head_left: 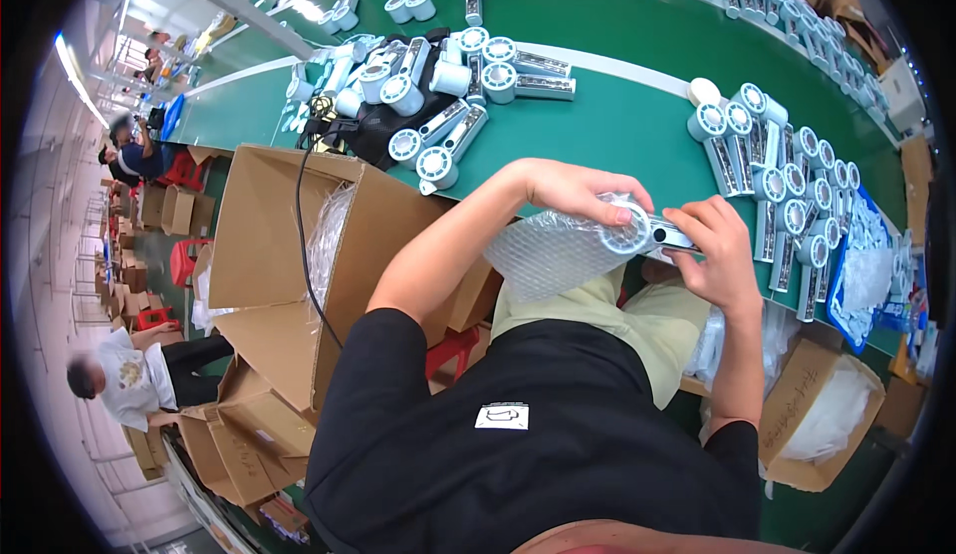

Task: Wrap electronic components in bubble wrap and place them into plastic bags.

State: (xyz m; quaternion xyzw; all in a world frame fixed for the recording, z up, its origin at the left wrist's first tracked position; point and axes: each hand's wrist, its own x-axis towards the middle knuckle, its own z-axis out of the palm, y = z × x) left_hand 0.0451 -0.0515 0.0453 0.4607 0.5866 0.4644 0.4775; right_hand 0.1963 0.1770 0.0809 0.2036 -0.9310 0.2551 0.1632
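Observation:
Just above my lap, my left hand [583,194] grips a clear bubble-wrap bag [553,255] together with the round, ringed head of a pale blue device [665,235]. The bag hangs off to the left and partly covers that head. On the right, my right hand [719,250] is closed on the device's handle, thumb and fingers pinching its open side, where dark and silvery inner parts show. The device lies about level between my two hands. Close by on the green table stand similar devices [725,161], in rows.
More devices [400,91] are piled on a black bag [388,131] at the far left. An open cardboard box [269,225] stands left of me, another [797,405] with clear plastic at lower right. A blue tray [858,285] sits at the right. A person [129,370] works at left.

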